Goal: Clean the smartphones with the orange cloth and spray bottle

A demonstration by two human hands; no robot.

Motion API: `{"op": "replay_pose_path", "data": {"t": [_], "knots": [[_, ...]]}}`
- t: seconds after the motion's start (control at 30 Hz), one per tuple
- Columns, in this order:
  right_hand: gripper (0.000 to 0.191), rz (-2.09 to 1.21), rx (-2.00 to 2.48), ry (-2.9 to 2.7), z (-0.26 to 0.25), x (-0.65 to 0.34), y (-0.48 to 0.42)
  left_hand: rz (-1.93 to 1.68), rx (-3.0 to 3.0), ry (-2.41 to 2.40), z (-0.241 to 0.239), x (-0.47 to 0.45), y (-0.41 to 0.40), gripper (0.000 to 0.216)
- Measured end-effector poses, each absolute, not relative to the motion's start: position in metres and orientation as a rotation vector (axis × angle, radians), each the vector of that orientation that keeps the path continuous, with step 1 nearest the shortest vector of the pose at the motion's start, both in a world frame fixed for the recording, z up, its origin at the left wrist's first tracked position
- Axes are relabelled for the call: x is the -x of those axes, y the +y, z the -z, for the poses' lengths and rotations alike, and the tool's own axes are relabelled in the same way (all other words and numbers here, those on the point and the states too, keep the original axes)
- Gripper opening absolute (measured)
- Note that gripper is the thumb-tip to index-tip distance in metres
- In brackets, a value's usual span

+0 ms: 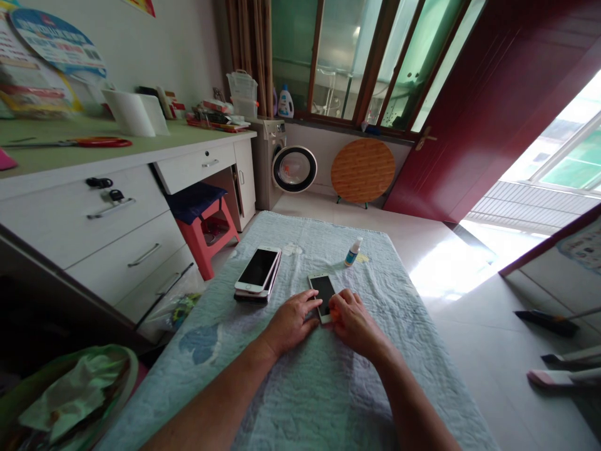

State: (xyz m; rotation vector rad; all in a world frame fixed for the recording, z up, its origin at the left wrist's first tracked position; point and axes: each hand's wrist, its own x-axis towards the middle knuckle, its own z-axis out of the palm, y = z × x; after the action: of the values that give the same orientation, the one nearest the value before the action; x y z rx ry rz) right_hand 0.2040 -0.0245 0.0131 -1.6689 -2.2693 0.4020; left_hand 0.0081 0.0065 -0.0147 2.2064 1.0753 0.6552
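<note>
A white smartphone (323,290) with a dark screen lies face up on the cloth-covered table. My left hand (294,318) rests at its left side, fingers stretched out and their tips on the phone's edge and screen. Over the lower right part of the phone is my right hand (348,316), its fingers curled in and pressed together. Whatever may be between those fingers is hidden. To the left sits a stack of phones (257,274), with a white one on top. A small spray bottle (354,252) with a blue label stands upright beyond my right hand.
A pale blue quilted cloth (300,388) covers the table. On the left are a desk (197,147) with drawers, a red stool (209,235) and a waste bin (79,394). A washing machine (270,163) stands behind with its door swung out, near a round wooden tabletop (364,169).
</note>
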Motion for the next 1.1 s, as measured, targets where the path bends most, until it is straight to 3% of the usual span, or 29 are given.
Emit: {"op": "replay_pose_path", "data": {"t": [0.27, 0.7, 1.1], "knots": [[0.025, -0.37, 1.688, -2.288, -0.013, -0.201, -0.025, -0.674, -2.197, 1.076, 0.015, -0.008, 0.006, 0.044], [0.009, -0.472, 1.594, -2.209, -0.01, -0.207, -0.024, -0.666, -2.196, 1.076, 0.015, -0.008, 0.006, 0.043], [0.01, -0.544, 1.591, -2.197, -0.006, -0.214, -0.02, -0.661, -2.224, 1.087, 0.017, -0.009, 0.006, 0.046]]}}
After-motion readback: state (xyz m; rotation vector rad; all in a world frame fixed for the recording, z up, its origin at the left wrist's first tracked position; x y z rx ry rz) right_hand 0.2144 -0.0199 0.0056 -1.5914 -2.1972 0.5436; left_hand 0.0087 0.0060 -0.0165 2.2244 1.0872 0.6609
